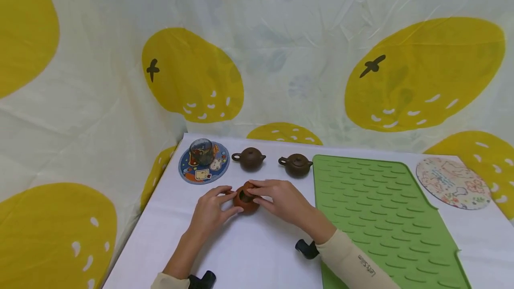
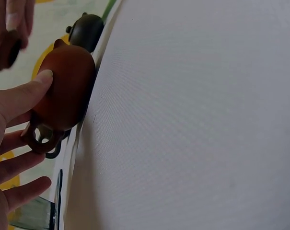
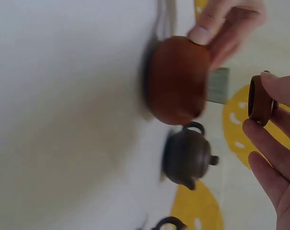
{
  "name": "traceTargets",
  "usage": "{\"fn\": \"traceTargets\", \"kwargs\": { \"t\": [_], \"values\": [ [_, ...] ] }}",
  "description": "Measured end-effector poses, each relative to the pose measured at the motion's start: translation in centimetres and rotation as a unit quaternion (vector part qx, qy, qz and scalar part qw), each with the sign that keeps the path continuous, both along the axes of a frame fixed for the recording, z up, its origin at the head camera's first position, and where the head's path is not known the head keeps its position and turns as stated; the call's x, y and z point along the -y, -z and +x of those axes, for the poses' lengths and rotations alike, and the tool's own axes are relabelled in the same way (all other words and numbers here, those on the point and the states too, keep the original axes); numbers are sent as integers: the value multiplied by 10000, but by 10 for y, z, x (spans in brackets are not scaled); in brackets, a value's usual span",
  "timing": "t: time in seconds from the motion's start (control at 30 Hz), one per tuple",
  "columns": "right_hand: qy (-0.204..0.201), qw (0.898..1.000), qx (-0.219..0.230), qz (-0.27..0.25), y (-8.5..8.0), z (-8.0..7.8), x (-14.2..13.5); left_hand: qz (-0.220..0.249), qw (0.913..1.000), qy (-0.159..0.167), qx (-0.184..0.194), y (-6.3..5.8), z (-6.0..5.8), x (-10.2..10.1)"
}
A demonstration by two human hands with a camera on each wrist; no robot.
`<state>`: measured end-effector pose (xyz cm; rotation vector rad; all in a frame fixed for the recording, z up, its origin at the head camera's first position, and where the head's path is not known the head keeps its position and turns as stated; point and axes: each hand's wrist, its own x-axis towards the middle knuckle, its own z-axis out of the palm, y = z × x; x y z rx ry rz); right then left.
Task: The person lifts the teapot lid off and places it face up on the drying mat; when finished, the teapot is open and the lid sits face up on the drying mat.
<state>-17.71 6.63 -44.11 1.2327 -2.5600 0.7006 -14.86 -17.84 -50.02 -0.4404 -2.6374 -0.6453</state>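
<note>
A small reddish-brown clay teapot [image 1: 246,208] stands on the white-covered table with its round top opening bare. My left hand [image 1: 209,212] steadies it from the left, the thumb against its body and the fingers by the handle [image 2: 43,143]. Just above and right of that opening, my right hand [image 1: 281,200] pinches the teapot's lid [image 3: 262,100] between thumb and fingers. The lid is tilted on edge and clear of the pot in both wrist views.
Behind stand two dark brown teapots, one [image 1: 250,159] in the middle and another [image 1: 298,166] to its right. A glass cup [image 1: 201,150] sits on a round blue mat [image 1: 206,176] at back left. A green ridged mat [image 1: 373,208] covers the right side, beside a round floral mat [image 1: 453,184].
</note>
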Motion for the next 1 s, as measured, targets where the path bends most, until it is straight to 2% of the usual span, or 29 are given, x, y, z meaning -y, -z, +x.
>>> {"fn": "traceTargets", "kwargs": {
  "t": [0.23,0.33,0.43,0.73,0.87,1.0],
  "values": [
    [-81,9945,-712,-759,-26,3,-32,86,9998,-56,163,-2,2,-3],
    [28,9919,-963,-830,-33,4,-51,92,9998,-44,170,-2,2,-3],
    [276,9917,-1020,-738,-38,9,-70,97,9998,-36,151,-2,1,-2],
    [1012,9933,-552,-74,-37,35,-119,119,9998,-47,159,-3,-1,-1],
    [1363,9897,-87,424,-29,50,-133,116,9998,-31,164,-3,0,0],
    [1518,9834,428,894,-17,61,-142,58,10000,-4,73,-2,0,0]
  ]
}}
